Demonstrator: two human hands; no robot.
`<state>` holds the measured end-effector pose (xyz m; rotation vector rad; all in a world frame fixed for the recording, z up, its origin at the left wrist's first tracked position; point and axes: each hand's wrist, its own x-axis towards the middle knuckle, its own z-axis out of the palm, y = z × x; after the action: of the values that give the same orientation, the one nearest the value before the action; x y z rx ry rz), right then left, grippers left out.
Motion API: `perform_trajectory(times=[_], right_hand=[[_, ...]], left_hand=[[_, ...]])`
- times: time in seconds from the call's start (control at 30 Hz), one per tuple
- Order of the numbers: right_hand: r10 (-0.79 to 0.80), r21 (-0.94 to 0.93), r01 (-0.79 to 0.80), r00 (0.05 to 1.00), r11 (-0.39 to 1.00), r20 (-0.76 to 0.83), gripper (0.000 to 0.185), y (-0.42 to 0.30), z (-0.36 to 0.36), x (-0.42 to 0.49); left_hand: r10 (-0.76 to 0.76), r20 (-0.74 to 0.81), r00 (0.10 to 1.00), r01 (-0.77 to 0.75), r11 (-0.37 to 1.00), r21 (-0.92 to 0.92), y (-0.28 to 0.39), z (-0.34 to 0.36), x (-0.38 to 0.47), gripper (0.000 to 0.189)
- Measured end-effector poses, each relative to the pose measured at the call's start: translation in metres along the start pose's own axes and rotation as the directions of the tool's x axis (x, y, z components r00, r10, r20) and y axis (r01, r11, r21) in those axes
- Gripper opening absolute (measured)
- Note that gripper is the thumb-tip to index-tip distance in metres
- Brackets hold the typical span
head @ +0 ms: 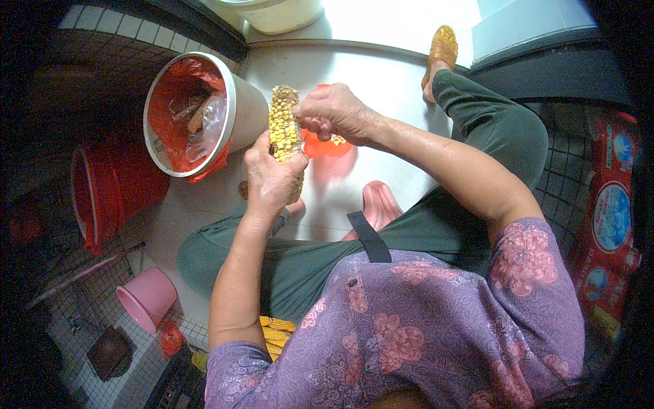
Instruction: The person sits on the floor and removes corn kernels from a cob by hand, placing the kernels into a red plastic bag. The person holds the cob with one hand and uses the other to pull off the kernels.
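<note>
My left hand (273,176) is wrapped around the lower part of a dried corn cob (285,122), held upright between my knees. Yellow kernels cover much of its face, while its top end and right edge look bare. The fingertips of my right hand (337,112) touch the cob's right side near the top, with the other fingers curled under. Whether loose kernels are in that palm is hidden. Below my right hand, a red-orange plastic container (327,148) holds some kernels, partly covered by the hand.
A white bin (250,107) lined with a red bag tilts at the left. Beyond it are a red bucket (127,189) and a pink bucket (148,296). More yellow cobs (276,335) lie by my left side. A pink plastic object (379,204) sits between my legs. Red printed packaging (608,220) stands at right.
</note>
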<state>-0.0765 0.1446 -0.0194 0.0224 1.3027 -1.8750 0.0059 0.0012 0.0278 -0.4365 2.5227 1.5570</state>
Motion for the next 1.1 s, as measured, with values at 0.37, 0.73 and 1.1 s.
perform_trajectory(times=[0.37,0.73,1.1], right_hand=[[0.014,0.057,-0.017,0.999,0.998,0.038,0.022,0.005,-0.003,0.003],[0.006,-0.019,-0.006,1.0,1.0,-0.018,0.019,0.003,0.0,0.0],[-0.009,-0.096,0.011,1.0,0.995,0.019,0.024,0.001,0.001,-0.002]], left_hand=[[0.062,-0.05,0.997,-0.055,0.989,0.14,-0.016,0.002,0.004,0.038],[0.165,-0.059,0.985,-0.146,0.958,0.245,-0.022,0.004,0.004,0.036],[0.214,-0.085,0.973,-0.179,0.935,0.307,-0.02,0.003,0.003,0.035]])
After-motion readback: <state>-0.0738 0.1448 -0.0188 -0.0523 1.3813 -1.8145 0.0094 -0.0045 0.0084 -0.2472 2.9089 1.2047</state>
